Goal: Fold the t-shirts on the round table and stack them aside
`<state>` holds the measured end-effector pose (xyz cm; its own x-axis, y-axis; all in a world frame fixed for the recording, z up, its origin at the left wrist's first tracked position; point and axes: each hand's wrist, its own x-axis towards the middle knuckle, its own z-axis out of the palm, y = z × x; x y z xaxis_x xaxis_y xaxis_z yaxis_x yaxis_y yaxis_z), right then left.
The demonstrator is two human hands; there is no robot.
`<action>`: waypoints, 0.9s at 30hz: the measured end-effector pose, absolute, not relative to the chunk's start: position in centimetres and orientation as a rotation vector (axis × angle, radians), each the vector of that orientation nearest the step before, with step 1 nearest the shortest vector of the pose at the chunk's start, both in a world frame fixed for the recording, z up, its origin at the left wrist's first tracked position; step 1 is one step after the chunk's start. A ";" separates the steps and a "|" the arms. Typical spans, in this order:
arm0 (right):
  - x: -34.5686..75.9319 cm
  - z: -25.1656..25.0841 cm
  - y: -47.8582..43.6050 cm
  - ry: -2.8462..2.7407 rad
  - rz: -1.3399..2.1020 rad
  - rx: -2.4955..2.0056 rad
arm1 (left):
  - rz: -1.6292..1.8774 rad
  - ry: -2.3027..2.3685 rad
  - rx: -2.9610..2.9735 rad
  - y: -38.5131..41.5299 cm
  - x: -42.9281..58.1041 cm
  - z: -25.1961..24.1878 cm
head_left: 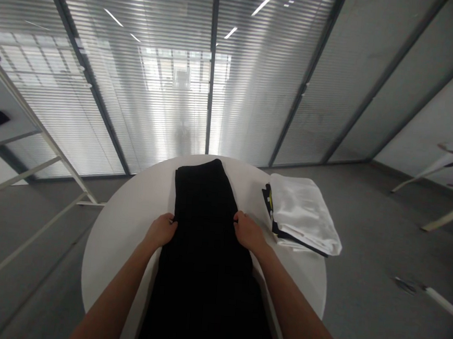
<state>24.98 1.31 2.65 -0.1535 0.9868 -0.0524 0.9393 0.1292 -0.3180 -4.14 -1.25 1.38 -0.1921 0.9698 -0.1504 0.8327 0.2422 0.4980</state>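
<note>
A long black garment (206,230), perhaps folded trousers, lies lengthwise over the white round table (114,244) and runs toward me past the near edge. Its exact kind is hard to make out in the dark cloth. My left hand (163,230) pinches its left edge about midway along. On the opposite edge, at nearly the same height, my right hand (247,229) is closed on the cloth. The far end of the garment lies flat near the table's back rim.
A stack of folded clothes, white (303,212) on top with black and yellow below, sits on the table's right side. A whiteboard on a metal frame (69,170) stands at left. Behind the table is a glass partition with blinds (248,98). Table legs (448,214) show at right.
</note>
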 end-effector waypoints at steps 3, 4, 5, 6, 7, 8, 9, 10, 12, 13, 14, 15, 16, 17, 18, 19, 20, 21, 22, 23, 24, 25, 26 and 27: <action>26.0 3.2 0.4 -2.334 0.532 -1.895 | 0.407 1.951 1.625 -2.9 -4.5 2.0; 26.4 3.4 0.0 -2.382 0.559 -1.873 | 0.395 1.889 1.613 -3.5 -4.8 2.3; 26.8 3.6 -0.4 -2.431 0.584 -1.847 | 0.379 1.822 1.605 -4.1 -5.1 2.6; 27.1 3.8 -0.7 -2.476 0.606 -1.821 | 0.361 1.753 1.597 -4.6 -5.5 2.9; 27.5 3.9 -0.9 -2.512 0.630 -1.798 | 0.346 1.686 1.586 -4.9 -5.8 3.2; 27.7 4.0 -0.9 -2.535 0.650 -1.786 | 0.331 1.631 1.561 -5.1 -6.0 3.4; 27.9 4.1 -0.8 -2.541 0.663 -1.782 | 0.315 1.605 1.512 -5.0 -6.1 3.5; 28.0 4.1 -0.4 -2.530 0.670 -1.786 | 0.307 1.609 1.451 -4.7 -6.2 3.6; 27.9 4.1 0.8 -2.452 0.671 -1.822 | 0.329 1.702 1.318 -3.5 -6.0 3.6; 27.7 4.0 1.5 -2.395 0.661 -1.849 | 0.353 1.767 1.265 -2.6 -5.8 3.6; 27.4 4.0 2.3 -2.339 0.644 -1.876 | 0.383 1.824 1.228 -1.7 -5.7 3.5; 27.1 3.9 3.1 -2.289 0.621 -1.900 | 0.414 1.870 1.209 -0.7 -5.5 3.3; 26.7 3.7 3.9 -2.249 0.596 -1.923 | 0.439 1.905 1.200 0.3 -5.4 3.2; 26.3 3.6 4.6 -2.221 0.575 -1.943 | 0.458 1.932 1.197 1.3 -5.3 3.1; 26.0 3.4 5.3 -2.204 0.561 -1.958 | 0.476 1.952 1.199 2.3 -5.2 3.0; 25.6 3.2 6.0 -2.190 0.552 -1.974 | 0.498 1.966 1.198 3.2 -5.2 3.0; 25.3 3.0 6.6 -2.179 0.542 -1.991 | 0.523 1.971 1.193 4.1 -5.2 2.9; 25.0 2.8 7.2 -2.172 0.523 -2.007 | 0.548 1.966 1.184 4.9 -5.2 2.9; 24.7 2.7 7.8 -2.170 0.494 -2.023 | 0.570 1.957 1.170 5.7 -5.2 2.9; 24.4 2.6 8.4 -2.176 0.460 -2.035 | 0.591 1.951 1.153 6.4 -5.2 3.0; 24.0 2.5 9.0 -2.186 0.426 -2.042 | 0.610 1.949 1.136 7.0 -5.3 2.9; 23.7 2.4 9.7 -2.195 0.403 -2.044 | 0.624 1.949 1.122 7.6 -5.4 2.9; 23.4 2.4 10.3 -2.199 0.396 -2.041 | 0.634 1.951 1.114 8.1 -5.6 2.8; 23.1 2.4 11.0 -2.196 0.400 -2.038 | 0.640 1.953 1.112 8.6 -5.7 2.7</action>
<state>23.10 11.02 2.44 -0.0869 0.9920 -0.0917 0.9606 0.0590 -0.2717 -5.74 8.58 2.72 -0.3099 0.8708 -0.3817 0.4761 0.4896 0.7305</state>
